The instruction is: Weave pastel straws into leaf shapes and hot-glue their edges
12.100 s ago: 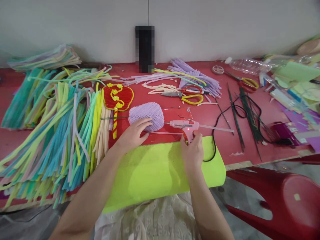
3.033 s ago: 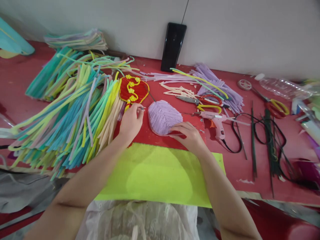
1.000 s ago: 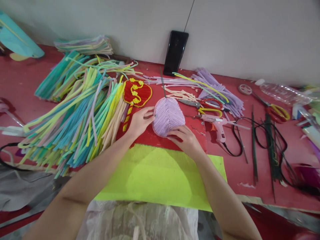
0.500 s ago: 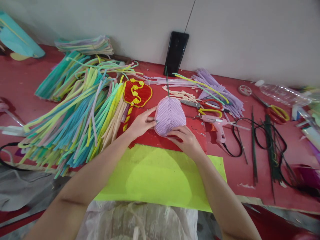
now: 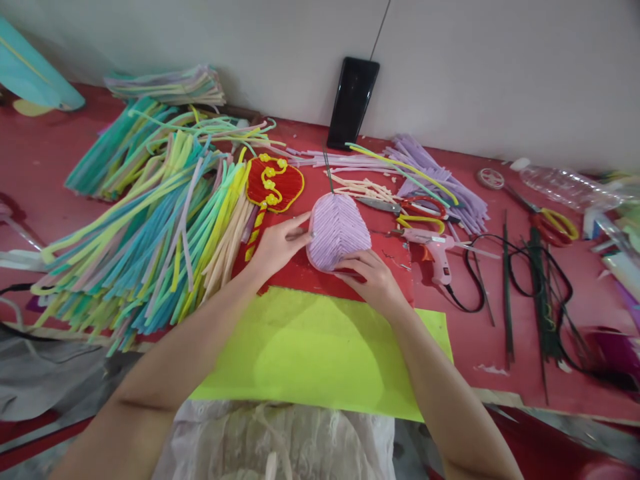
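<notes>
A lilac pipe-cleaner fan, rounded and ribbed in a leaf-like pattern, is held between my two hands. Two thin dark green wires stick up from its far end. My left hand pinches its left edge between thumb and fingers. At the lower right edge, the fingers of my right hand lie on its face, with the thumb underneath, hidden in part. Just left of it lies a red fan with yellow flowers, a yellow border and a twisted yellow-and-red handle.
Bundles of coloured pipe cleaners cover the left side. Behind the fan lie lilac stems and red-handled scissors. On the right are a pink glue gun, dark green wires and a plastic bottle. A phone leans against the wall.
The lilac fan has turned slightly, its wires tipping to the left. My left hand has shifted a little left with its edge; my right hand keeps nearly the same place.
</notes>
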Action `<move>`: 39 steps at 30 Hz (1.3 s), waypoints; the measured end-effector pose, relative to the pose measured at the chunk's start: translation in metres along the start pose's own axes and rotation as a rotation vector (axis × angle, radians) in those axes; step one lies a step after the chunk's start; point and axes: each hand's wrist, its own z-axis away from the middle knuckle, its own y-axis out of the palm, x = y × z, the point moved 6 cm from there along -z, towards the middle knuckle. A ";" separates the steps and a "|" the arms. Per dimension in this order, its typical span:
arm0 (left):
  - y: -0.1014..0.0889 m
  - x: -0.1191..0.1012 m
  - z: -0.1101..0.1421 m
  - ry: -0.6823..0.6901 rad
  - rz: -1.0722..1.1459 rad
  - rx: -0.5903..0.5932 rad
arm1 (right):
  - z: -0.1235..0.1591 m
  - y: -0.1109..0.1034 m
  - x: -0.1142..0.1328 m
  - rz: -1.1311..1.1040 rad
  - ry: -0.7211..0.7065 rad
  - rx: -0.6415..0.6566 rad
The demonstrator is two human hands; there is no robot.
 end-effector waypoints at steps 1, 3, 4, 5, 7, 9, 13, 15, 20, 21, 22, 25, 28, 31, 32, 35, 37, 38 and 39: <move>-0.010 -0.009 0.003 0.061 -0.087 -0.094 | 0.000 -0.001 0.001 0.000 -0.010 -0.011; -0.030 -0.028 0.014 0.185 -0.195 -0.305 | 0.000 -0.001 0.003 -0.004 -0.032 -0.028; -0.035 -0.037 0.019 0.254 -0.204 -0.346 | 0.000 -0.001 0.003 -0.006 -0.039 -0.035; -0.038 -0.043 0.023 0.306 -0.192 -0.364 | 0.000 -0.001 0.003 -0.006 -0.041 -0.040; -0.039 -0.049 0.027 0.352 -0.123 -0.359 | 0.000 0.000 0.002 -0.007 -0.035 -0.045; -0.036 -0.046 0.025 0.322 -0.023 -0.341 | 0.001 0.000 0.002 -0.012 -0.027 -0.050; -0.026 -0.041 0.017 0.295 0.091 -0.260 | 0.001 0.000 0.002 -0.028 -0.018 -0.053; -0.022 -0.043 0.017 0.348 0.146 -0.206 | 0.001 0.000 0.002 -0.033 -0.012 -0.051; -0.015 -0.041 0.017 0.396 0.238 -0.089 | 0.000 0.000 0.001 -0.036 -0.003 -0.045; -0.015 -0.040 0.016 0.403 0.248 -0.083 | 0.000 0.000 0.001 -0.036 -0.005 -0.044; -0.014 -0.039 0.016 0.411 0.261 -0.077 | 0.000 0.001 0.001 -0.037 -0.007 -0.044; -0.013 -0.036 0.014 0.413 0.283 -0.082 | 0.001 0.001 0.000 -0.042 -0.008 -0.040; -0.015 -0.034 0.013 0.389 0.274 -0.115 | 0.001 0.001 0.000 -0.035 -0.007 -0.046; -0.017 -0.034 0.014 0.352 0.247 -0.131 | 0.001 0.001 0.001 -0.030 -0.007 -0.050; -0.017 -0.035 0.014 0.341 0.237 -0.133 | 0.001 0.001 0.001 -0.032 -0.005 -0.048; -0.016 -0.035 0.015 0.312 0.209 -0.121 | 0.001 0.002 0.000 -0.039 0.005 -0.044; -0.015 -0.036 0.015 0.307 0.206 -0.099 | 0.001 0.002 -0.001 -0.040 0.016 -0.039; -0.014 -0.036 0.014 0.309 0.210 -0.090 | 0.001 0.002 -0.001 -0.039 0.019 -0.037; -0.013 -0.036 0.014 0.314 0.216 -0.082 | 0.001 0.002 -0.001 -0.038 0.021 -0.035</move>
